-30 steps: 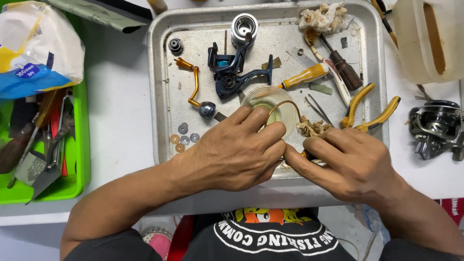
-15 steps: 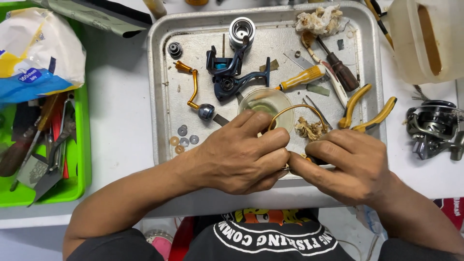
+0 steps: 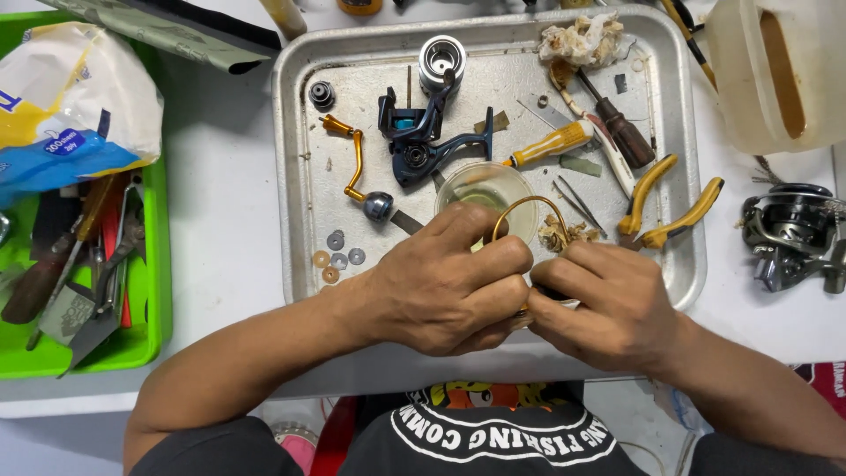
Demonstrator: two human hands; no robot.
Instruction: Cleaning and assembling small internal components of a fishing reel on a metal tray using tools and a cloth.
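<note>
Gold bail wire [image 3: 529, 204] is now arching clear at twelve o'clock as we are pinching its reel part between closed left hand [image 3: 449, 282] and right hand [image 3: 608, 304], over the metal tray [image 3: 295, 176].

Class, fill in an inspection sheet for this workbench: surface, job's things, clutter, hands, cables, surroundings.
Surface: white table carrying a metal tray.
Job's things: gold wire loop held between both hands; blue reel body and gold crank handle in the tray.
Clutter: screwdrivers, yellow pliers, washers, small plastic cup.
Hands: left hand and right hand pinch the loop.
Cables: nothing seen.
Surroundings: green tool bin, second reel.
</note>
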